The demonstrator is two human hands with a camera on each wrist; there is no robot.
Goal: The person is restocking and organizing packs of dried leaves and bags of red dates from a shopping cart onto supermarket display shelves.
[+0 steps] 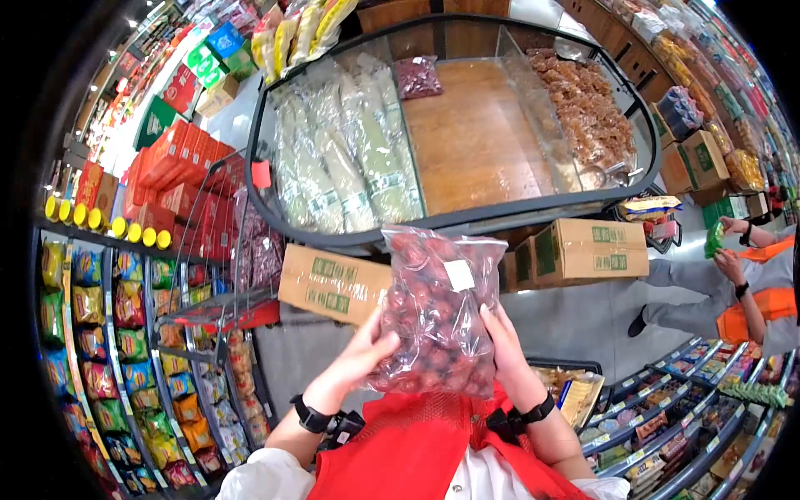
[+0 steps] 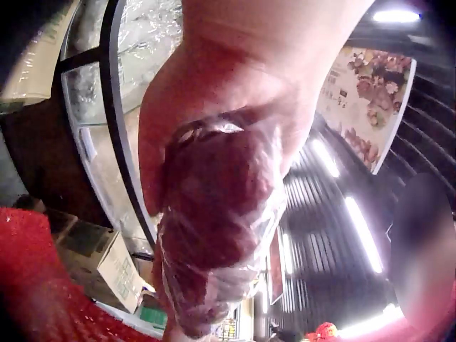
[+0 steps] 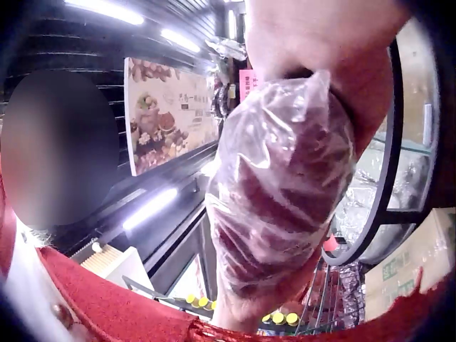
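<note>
A clear plastic bag of dark red dates [image 1: 437, 321] is held upright in front of the red vest, a white label [image 1: 458, 275] near its top. My left hand [image 1: 368, 350] grips its left side, thumb across the front, and my right hand [image 1: 505, 346] grips the right side. Close up in the left wrist view, the bag [image 2: 221, 206] bulges beneath the left hand [image 2: 228, 85]. The right wrist view has the wrinkled plastic of the bag [image 3: 281, 185] against the right hand [image 3: 324, 43]. Beyond it stands a black-rimmed display case [image 1: 475, 215].
Inside the case lie long pale packages [image 1: 342, 158], a dark red bag [image 1: 418, 77] and amber pieces [image 1: 583, 108]. Cartons [image 1: 333, 283] [image 1: 600, 250] stand before it. A wire cart [image 1: 221, 312] and snack shelves [image 1: 125, 358] are left; another person [image 1: 750, 283] is right.
</note>
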